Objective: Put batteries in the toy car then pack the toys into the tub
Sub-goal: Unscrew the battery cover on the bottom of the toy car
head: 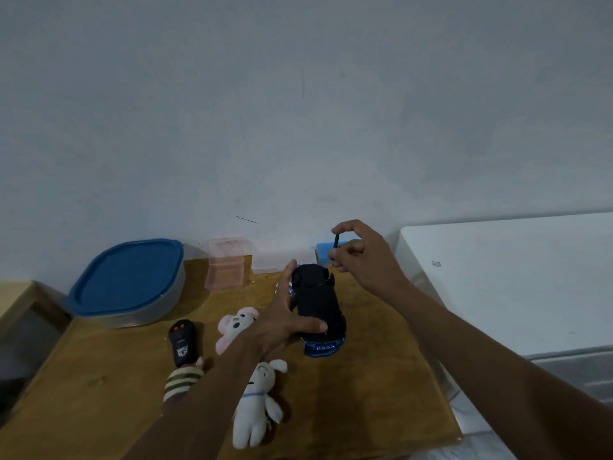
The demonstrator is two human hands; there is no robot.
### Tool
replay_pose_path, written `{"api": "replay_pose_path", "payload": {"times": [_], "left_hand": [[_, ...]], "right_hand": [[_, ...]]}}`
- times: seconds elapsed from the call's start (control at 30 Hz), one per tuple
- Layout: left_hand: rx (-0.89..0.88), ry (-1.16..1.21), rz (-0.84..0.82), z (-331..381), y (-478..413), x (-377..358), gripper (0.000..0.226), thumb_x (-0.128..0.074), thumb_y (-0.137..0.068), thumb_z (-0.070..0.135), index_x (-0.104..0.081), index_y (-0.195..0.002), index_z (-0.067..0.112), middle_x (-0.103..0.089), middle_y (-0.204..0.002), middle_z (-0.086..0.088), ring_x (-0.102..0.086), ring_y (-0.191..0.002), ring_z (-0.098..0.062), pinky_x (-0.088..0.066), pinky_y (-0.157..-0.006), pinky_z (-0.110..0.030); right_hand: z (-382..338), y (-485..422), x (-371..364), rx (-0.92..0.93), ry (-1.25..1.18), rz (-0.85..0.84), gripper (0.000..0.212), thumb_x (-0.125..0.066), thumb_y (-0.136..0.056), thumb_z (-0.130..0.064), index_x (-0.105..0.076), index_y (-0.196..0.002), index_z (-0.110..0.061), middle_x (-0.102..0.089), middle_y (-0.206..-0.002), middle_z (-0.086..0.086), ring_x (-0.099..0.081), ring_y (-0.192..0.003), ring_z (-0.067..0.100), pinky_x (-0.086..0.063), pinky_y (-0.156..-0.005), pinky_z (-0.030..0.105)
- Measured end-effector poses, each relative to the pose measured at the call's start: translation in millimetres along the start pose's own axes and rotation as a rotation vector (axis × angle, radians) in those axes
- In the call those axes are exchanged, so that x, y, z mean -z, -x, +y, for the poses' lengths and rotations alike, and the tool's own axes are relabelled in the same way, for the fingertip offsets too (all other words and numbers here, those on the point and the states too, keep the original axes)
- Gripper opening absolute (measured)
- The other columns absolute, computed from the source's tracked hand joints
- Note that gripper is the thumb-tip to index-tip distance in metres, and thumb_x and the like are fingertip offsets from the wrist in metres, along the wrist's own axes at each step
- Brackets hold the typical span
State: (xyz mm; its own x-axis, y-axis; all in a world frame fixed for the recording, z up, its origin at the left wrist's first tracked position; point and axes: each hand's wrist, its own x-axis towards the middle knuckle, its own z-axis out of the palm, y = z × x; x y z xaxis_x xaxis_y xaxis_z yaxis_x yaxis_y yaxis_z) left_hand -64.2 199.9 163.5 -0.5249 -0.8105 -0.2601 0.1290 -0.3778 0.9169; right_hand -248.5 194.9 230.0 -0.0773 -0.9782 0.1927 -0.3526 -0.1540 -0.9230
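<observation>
My left hand [282,322] grips a blue toy car [318,310] turned upside down above the wooden table [365,410], its black underside facing me. My right hand [361,257] pinches a thin black screwdriver [335,249], tip pointing down at the car's far end. A clear tub with a blue lid [127,280] stands shut at the back left. A black remote control [182,343] lies on the table. A pink-eared plush [237,323], a white rabbit plush [257,403] and a striped plush [182,380] lie near my left forearm.
A clear pink plastic box [227,263] stands by the wall behind the car. A blue object [323,250] sits behind my right hand. A white cabinet top [507,280] borders the table on the right. A lower wooden surface [13,297] lies to the left.
</observation>
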Motion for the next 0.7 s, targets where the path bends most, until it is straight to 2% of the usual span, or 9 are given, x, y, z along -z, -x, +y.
{"api": "replay_pose_path", "payload": {"times": [0.13, 0.2, 0.37, 0.5, 0.7], "left_hand": [[-0.009, -0.005, -0.02, 13.1, 0.3, -3.8, 0.123, -0.069, -0.067, -0.027, -0.017, -0.143, 0.055, -0.044, -0.137, -0.01, -0.059, -0.116, -0.036, -0.057, -0.083, -0.051], [-0.029, -0.021, -0.03, 18.9, -0.5, -3.3, 0.123, -0.072, -0.066, -0.024, -0.018, -0.143, 0.055, -0.045, -0.138, -0.012, -0.06, -0.115, -0.034, -0.058, -0.082, -0.048], [-0.072, -0.075, -0.04, 28.7, -3.3, -1.7, 0.123, -0.075, -0.061, -0.014, -0.017, -0.144, 0.055, -0.051, -0.136, -0.013, -0.063, -0.113, -0.034, -0.055, -0.088, -0.052], [-0.089, -0.087, -0.036, 31.5, -5.6, -2.1, 0.121, -0.076, -0.062, -0.012, -0.018, -0.143, 0.056, -0.054, -0.134, -0.015, -0.063, -0.114, -0.035, -0.052, -0.094, -0.055], [-0.093, -0.062, -0.03, 31.9, -6.9, -2.3, 0.119, -0.075, -0.062, -0.013, -0.02, -0.143, 0.055, -0.055, -0.133, -0.014, -0.063, -0.113, -0.034, -0.052, -0.094, -0.054]], "right_hand": [[3.5, -1.9, -0.9, 0.085, 0.06, 0.036, 0.028, -0.066, -0.088, -0.011, -0.057, -0.114, -0.02, -0.073, -0.078, 0.004, -0.071, -0.07, 0.012, -0.061, -0.073, 0.031], [3.2, -3.1, 0.4, 0.118, 0.047, 0.053, 0.03, -0.067, -0.088, -0.011, -0.055, -0.114, -0.019, -0.074, -0.078, 0.004, -0.071, -0.07, 0.012, -0.061, -0.072, 0.031], [2.5, -8.0, 3.1, 0.184, 0.03, 0.104, 0.024, -0.068, -0.088, -0.013, -0.056, -0.108, -0.019, -0.074, -0.076, 0.003, -0.072, -0.07, 0.015, -0.061, -0.072, 0.041], [-0.5, -11.1, 2.3, 0.228, 0.025, 0.118, 0.024, -0.068, -0.087, -0.013, -0.056, -0.107, -0.018, -0.074, -0.076, 0.002, -0.072, -0.07, 0.015, -0.061, -0.072, 0.041], [-1.2, -11.6, 1.0, 0.243, 0.045, 0.102, 0.023, -0.068, -0.088, -0.013, -0.056, -0.106, -0.019, -0.074, -0.077, 0.001, -0.072, -0.071, 0.012, -0.061, -0.071, 0.036]]}}
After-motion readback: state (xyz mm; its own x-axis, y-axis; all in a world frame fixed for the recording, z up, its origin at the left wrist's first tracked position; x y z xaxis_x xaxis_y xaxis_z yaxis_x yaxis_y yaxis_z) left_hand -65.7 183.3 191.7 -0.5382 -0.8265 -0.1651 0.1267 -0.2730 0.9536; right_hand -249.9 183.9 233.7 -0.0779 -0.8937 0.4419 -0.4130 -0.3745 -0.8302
